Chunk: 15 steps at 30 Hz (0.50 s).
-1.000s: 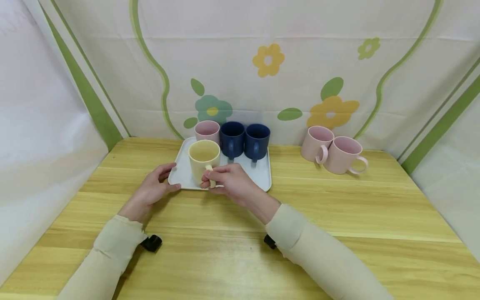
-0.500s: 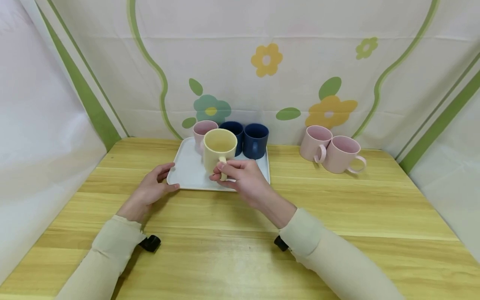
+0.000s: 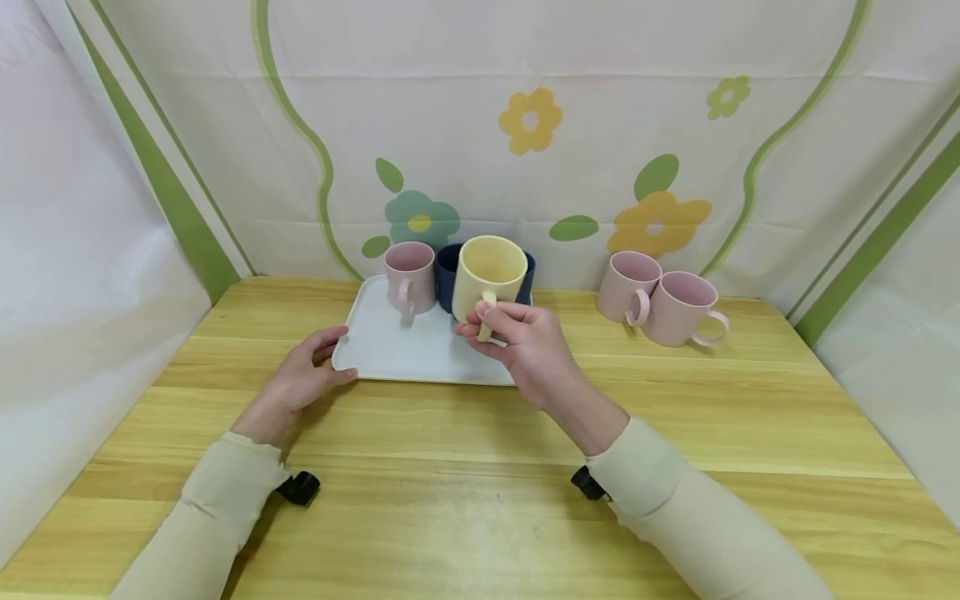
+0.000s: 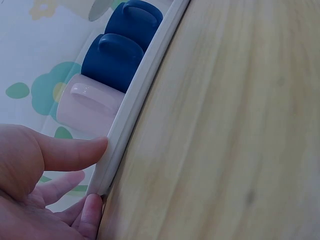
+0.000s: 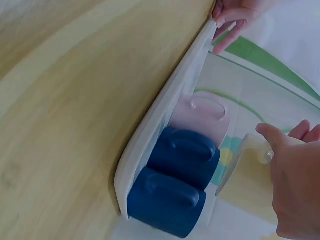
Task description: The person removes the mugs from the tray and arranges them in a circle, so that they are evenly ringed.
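Observation:
My right hand (image 3: 534, 346) pinches the handle of a pale yellow mug (image 3: 476, 282), raised above the right part of a white tray (image 3: 397, 354). The mug is upright, a little tilted, and mostly covers two dark blue mugs behind it in the head view. Those blue mugs (image 5: 166, 202) show fully in the right wrist view, side by side on the tray. Left of them stands a pink mug (image 3: 412, 282), its handle toward me. My left hand (image 3: 298, 379) holds the tray's front left corner, thumb (image 4: 75, 154) against the front rim and fingers at the left side.
Two more pink mugs, a left one (image 3: 624, 292) and a right one (image 3: 673, 312), stand close together on the wooden table (image 3: 480, 508), right of the tray. A white cloth with printed flowers (image 3: 530, 121) rises behind the table, and white cloth hangs at both sides.
My right hand has lifted the yellow mug from the tray's front left and carried it rightward and back, in front of the blue mugs. The left hand has stayed at the tray corner.

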Each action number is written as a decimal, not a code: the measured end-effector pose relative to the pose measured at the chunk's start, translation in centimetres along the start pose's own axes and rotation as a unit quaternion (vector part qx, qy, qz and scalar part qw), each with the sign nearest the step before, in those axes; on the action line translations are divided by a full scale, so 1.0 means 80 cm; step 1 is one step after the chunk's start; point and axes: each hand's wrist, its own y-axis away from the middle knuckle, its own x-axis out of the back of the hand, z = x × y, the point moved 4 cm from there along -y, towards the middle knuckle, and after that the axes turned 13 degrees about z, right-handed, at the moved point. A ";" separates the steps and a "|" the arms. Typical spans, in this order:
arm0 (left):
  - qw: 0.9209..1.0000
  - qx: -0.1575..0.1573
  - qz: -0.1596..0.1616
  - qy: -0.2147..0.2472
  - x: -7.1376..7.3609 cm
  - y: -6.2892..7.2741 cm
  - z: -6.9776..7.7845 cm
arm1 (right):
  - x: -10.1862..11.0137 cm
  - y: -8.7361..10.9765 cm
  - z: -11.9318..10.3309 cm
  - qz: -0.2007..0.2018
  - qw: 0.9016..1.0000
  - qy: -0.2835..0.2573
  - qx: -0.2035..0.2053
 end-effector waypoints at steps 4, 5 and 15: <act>1.000 0.001 0.000 0.002 0.000 0.000 -0.001 | 0.013 -0.002 -0.009 0.009 1.000 0.001 0.021; 1.000 0.001 0.000 0.002 0.000 0.000 -0.001 | 0.015 -0.002 -0.010 0.011 1.000 0.002 0.025; 1.000 0.003 0.002 0.006 0.000 -0.001 -0.001 | 0.039 -0.012 -0.020 0.046 0.998 -0.018 0.048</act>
